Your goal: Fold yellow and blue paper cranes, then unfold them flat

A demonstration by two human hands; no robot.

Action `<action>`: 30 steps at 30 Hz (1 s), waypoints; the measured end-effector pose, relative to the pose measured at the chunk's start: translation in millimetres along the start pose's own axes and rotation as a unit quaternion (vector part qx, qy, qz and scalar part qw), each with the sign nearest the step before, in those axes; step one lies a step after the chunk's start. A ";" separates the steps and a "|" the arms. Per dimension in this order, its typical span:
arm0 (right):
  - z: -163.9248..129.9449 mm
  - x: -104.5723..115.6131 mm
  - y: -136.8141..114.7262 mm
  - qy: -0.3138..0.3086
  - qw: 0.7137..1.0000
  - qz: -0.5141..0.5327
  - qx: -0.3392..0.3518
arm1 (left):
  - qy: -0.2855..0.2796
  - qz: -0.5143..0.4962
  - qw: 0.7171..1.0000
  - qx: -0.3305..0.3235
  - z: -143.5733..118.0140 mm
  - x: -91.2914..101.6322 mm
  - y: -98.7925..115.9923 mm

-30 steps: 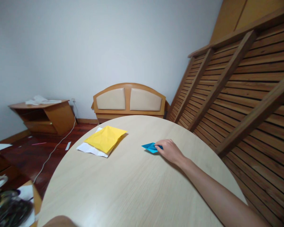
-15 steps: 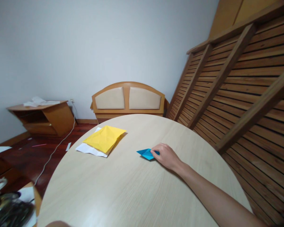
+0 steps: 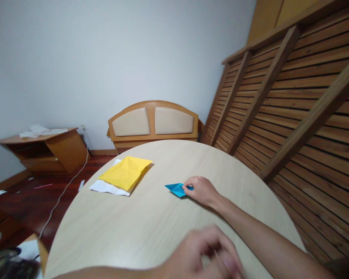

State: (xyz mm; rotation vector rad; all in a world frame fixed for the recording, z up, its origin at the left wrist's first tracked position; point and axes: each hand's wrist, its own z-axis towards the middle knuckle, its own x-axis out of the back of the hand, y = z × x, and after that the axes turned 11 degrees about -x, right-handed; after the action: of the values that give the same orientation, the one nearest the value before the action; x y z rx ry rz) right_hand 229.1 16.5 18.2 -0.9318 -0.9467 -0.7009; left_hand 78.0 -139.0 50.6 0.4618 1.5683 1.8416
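Observation:
A small blue folded paper (image 3: 176,189) lies on the round pale wooden table (image 3: 139,232), right of its middle. My right hand (image 3: 200,190) reaches across from the lower right, and its fingertips grip the paper's right end. My left hand (image 3: 205,252) is blurred at the bottom edge, above the near part of the table, fingers curled; nothing shows in it. A creased yellow paper (image 3: 125,172) rests on a white sheet (image 3: 103,186) at the far left of the table, apart from both hands.
A padded wooden headboard (image 3: 152,122) stands behind the table against the wall. A slatted wooden frame (image 3: 293,108) leans along the right. A low cabinet (image 3: 43,149) and a white cable (image 3: 61,193) are at the left, with dark clutter (image 3: 6,263) at the bottom left.
My right hand has drawn the blue paper a little left and nearer to me. My left hand has risen into view at the bottom.

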 end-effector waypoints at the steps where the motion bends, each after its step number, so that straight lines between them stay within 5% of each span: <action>1: -0.5 0.0 -0.4 0.000 1.000 -0.001 0.005 | 0.048 0.018 0.998 -0.019 14.2 15.8 -3.3; 2: -1.1 -0.2 -0.7 0.001 1.000 -0.002 0.010 | 0.120 0.050 0.991 -0.045 27.2 33.6 -7.5; 5: -2.4 -1.5 -2.4 0.023 0.999 0.006 0.027 | 0.415 0.230 0.869 -0.137 51.9 88.2 -25.1; 7: -3.0 -2.3 -4.9 0.049 0.998 0.021 0.038 | 0.464 0.231 0.847 -0.121 56.4 115.0 -38.8; 11: -2.6 -0.8 -15.3 0.097 0.993 0.038 0.051 | 0.445 0.171 0.872 -0.113 55.4 133.4 -56.1; 23: -1.6 2.7 -29.3 0.100 0.993 0.060 0.035 | 0.378 0.139 0.899 -0.170 47.5 123.8 -41.1; 30: -12.1 1.8 -22.2 0.175 0.976 -0.015 0.130 | 0.366 0.156 0.902 -0.166 44.9 114.2 -44.4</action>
State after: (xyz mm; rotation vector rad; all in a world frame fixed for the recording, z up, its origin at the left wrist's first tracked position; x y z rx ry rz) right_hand 215.8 -4.3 24.2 -0.5414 -0.7185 -0.7175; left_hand 36.9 -25.9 0.3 -0.1885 1.6302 2.6783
